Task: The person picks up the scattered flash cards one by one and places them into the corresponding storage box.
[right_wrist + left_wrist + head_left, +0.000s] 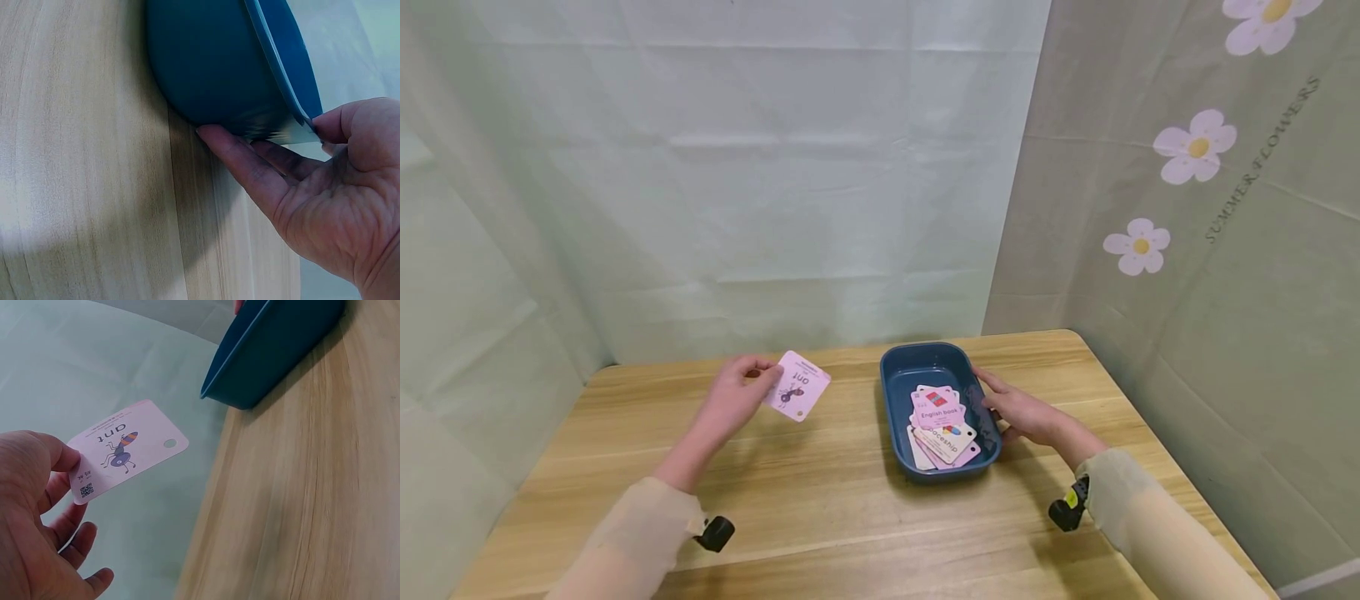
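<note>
My left hand point(741, 396) pinches a pink flashcard point(798, 387) by its edge, between thumb and fingers, above the table to the left of the tray. In the left wrist view the card point(128, 450) shows an ant picture, the word "ant" and a punched hole at one corner. A dark blue rectangular tray point(892, 417) stands on the table, with several flashcards lying in an overlapping pile inside. The uppermost card point(938, 410) reads "English book". At the tray's right side, my right hand point(1030, 415) holds its rim and outer wall point(206, 69).
The wooden table point(820, 517) has its far edge close to a pale curtain point(775, 208). A curtain with printed flowers point(1195, 148) hangs along the right. Each wrist wears a small black camera point(715, 533).
</note>
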### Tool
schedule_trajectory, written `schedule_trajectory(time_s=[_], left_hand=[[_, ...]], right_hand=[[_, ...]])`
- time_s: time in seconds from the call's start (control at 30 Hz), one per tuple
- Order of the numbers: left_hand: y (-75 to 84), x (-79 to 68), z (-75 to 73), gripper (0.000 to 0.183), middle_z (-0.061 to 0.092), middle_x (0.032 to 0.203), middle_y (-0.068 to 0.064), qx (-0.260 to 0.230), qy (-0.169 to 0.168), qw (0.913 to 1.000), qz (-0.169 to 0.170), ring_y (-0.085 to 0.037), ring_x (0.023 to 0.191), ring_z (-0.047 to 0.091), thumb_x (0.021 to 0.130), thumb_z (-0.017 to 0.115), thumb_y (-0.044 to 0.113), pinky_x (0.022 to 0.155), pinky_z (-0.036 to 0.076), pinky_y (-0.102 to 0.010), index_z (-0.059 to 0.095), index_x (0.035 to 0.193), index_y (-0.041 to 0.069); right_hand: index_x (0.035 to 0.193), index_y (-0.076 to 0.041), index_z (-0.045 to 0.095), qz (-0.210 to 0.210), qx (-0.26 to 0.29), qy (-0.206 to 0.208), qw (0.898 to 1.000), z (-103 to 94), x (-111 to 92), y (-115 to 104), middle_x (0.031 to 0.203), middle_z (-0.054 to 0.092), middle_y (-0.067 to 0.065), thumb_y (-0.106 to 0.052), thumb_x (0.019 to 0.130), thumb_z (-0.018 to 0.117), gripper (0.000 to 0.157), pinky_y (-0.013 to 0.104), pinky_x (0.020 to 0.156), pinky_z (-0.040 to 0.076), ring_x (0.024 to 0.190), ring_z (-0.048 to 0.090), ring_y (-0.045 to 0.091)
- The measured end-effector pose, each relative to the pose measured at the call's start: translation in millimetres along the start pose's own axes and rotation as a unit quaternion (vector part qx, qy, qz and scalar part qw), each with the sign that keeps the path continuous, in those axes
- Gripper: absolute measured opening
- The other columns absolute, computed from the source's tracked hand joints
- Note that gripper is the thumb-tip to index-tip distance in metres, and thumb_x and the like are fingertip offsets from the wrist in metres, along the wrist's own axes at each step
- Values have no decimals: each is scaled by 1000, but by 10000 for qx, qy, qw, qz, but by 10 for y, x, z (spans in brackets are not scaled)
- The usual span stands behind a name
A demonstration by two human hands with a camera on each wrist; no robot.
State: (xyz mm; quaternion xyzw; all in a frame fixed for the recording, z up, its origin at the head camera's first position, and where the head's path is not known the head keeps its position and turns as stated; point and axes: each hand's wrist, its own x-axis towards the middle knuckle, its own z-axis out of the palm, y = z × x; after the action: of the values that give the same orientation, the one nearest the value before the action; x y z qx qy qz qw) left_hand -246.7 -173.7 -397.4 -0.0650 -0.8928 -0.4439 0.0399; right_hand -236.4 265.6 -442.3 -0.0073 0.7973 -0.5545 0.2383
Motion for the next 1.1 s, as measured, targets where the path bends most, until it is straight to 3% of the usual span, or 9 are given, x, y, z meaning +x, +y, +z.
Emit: schedule_trajectory(time_s=[0.7, 1.1], left_hand=[[275, 108, 263, 34, 49, 114, -10, -296, -29, 9994, 151, -26, 104, 46, 89, 58, 40, 78, 43, -37, 64, 105, 10], [400, 125, 415, 30, 49, 112, -8, -460, -50, 9988, 185, -25, 104, 47, 89, 60, 39, 83, 41, -40, 65, 101, 12]], right_hand=[[147, -41, 12, -26, 35, -39, 10000, -12, 1, 11, 152, 9, 7, -19, 98, 38, 59, 48, 72, 52, 108, 49, 35], [146, -42, 13, -6, 15, -23, 10000, -11, -1, 8, 152, 9, 7, -22, 98, 40, 59, 48, 71, 52, 109, 48, 35]])
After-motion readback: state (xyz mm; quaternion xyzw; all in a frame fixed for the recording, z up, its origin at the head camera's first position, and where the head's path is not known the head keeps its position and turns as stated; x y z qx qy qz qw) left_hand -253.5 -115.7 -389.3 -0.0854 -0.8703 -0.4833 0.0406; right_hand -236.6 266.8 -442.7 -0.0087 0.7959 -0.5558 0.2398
